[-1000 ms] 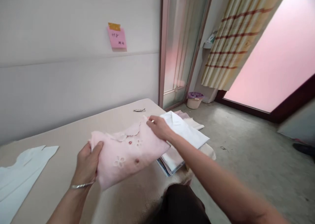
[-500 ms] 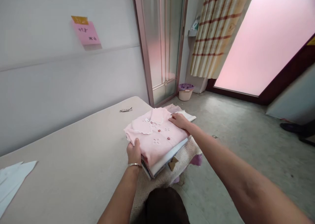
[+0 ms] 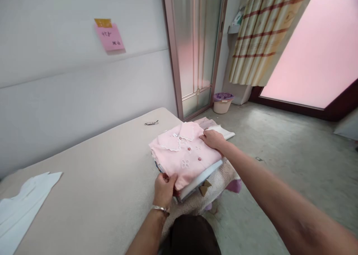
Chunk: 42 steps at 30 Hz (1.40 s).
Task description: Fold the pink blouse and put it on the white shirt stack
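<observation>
A folded pink shirt with a scalloped collar, round buttons and cut-out flower patterns lies on top of a pile of folded cloth. My left hand, with a bracelet at the wrist, pinches the shirt's near left corner between thumb and fingers. At the far right edge of the shirt, my right hand has its fingers curled on the fabric; the fingertips are partly hidden. Below the shirt, a pale blue and white folded layer shows along the near edge.
The pile sits at the corner of a beige-covered table. Glasses lie near the wall, and white cloth pieces at the left. Beyond are a bin, a glass door and a curtain.
My left hand has moved from the shirt's left side toward its near corner and now pinches it. My right hand stays at the far right edge. The view has shifted left.
</observation>
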Tool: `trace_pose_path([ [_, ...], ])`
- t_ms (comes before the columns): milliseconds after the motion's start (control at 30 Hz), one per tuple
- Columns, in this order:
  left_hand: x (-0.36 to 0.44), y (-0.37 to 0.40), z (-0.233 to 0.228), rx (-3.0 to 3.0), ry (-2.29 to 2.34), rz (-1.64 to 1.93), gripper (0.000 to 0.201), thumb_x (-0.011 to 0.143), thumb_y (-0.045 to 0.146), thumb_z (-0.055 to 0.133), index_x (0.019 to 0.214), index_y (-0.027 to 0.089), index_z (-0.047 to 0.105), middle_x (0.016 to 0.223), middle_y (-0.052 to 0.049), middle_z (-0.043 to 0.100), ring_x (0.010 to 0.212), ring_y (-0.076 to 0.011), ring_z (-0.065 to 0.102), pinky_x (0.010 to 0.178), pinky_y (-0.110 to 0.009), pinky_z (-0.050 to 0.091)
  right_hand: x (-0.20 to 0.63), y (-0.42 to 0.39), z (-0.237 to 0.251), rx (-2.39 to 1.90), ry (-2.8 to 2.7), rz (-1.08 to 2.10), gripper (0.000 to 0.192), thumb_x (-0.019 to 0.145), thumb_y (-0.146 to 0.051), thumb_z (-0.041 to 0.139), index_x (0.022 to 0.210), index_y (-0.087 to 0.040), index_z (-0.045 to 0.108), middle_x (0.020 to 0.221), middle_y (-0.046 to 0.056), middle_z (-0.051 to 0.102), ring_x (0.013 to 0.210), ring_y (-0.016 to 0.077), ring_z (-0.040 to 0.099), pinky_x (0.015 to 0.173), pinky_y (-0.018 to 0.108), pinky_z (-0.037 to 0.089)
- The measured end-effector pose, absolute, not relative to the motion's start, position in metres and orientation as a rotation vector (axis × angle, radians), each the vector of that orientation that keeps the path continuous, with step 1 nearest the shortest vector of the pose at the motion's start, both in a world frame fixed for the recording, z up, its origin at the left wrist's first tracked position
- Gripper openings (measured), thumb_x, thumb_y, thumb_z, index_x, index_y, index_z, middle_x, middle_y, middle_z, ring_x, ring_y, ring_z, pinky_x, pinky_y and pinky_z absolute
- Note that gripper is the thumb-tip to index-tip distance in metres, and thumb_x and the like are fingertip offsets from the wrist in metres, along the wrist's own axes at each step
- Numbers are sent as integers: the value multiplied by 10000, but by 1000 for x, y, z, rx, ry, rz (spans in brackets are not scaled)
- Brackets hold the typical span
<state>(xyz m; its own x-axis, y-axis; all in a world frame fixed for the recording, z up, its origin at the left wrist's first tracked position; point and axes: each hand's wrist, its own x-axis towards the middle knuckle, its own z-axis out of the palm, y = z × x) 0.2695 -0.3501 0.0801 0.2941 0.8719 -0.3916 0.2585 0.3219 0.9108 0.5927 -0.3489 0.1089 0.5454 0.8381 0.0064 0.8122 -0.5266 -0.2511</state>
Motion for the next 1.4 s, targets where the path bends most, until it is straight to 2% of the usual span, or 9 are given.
trace_pose_path([
  [100,251,-333,97,1667,1418,624,495,824,641,595,1040,197,559,691,-50,683,556,-227,647,541,-335,504,588,-351,120,-2602,-1239,-10,459,987,-493,450,1122,-115,671,1083,227,684,1047,326,624,875,408,423],
  [200,255,-302,120,2282,1515,824,480,945,550,435,1207,169,562,1067,-162,714,1000,-298,678,882,-420,511,571,-337,137,-2511,-1156,-191,536,1002,-541,378,1239,-119,609,1220,254,629,1183,351,549,973,444,377],
  [333,299,-268,115,2759,1323,721,711,959,559,402,1477,71,401,1564,-249,371,1454,-377,325,1178,-555,234,532,-301,130,-2379,-1296,-76,671,967,-633,389,1463,-184,436,1537,205,398,1409,376,305,1101,517,251],
  [467,323,-258,67,2795,1477,418,871,923,672,389,1542,64,308,1590,-296,280,1440,-436,313,1125,-619,264,511,-279,88,-2336,-1359,28,767,959,-683,333,1537,-179,327,1615,179,268,1464,378,181,1148,582,98],
  [667,314,-256,39,2870,1545,393,882,925,711,310,1564,105,279,1572,-300,299,1408,-436,347,1088,-621,307,514,-279,64,-2295,-1319,135,747,951,-691,356,1548,-244,322,1640,123,254,1485,343,181,1172,575,82],
  [767,315,-255,44,2858,1559,338,879,923,710,322,1568,115,273,1575,-295,300,1414,-435,341,1086,-624,306,524,-283,80,-2220,-1248,192,649,966,-632,401,1494,-255,413,1591,101,368,1442,301,300,1164,497,191],
  [933,318,-253,43,2848,1569,310,897,922,710,326,1575,99,248,1576,-317,281,1420,-444,332,1078,-633,306,573,-301,115,-2296,-843,101,539,1047,-324,118,1382,-178,514,1319,143,624,1149,220,579,917,320,414],
  [1200,319,-254,39,2878,1592,307,916,918,727,314,1564,78,271,1558,-336,296,1403,-447,355,1066,-640,316,590,-298,138,-2359,-986,147,515,1003,-517,353,940,-186,743,1030,139,733,972,230,647,809,296,414],
  [1400,320,-255,38,2895,1642,304,895,925,712,345,1564,88,273,1564,-322,299,1401,-435,362,1073,-630,316,554,-285,135,-2502,-1246,9,319,946,-338,520,977,-118,749,1020,199,731,1080,297,637,1009,408,327],
])
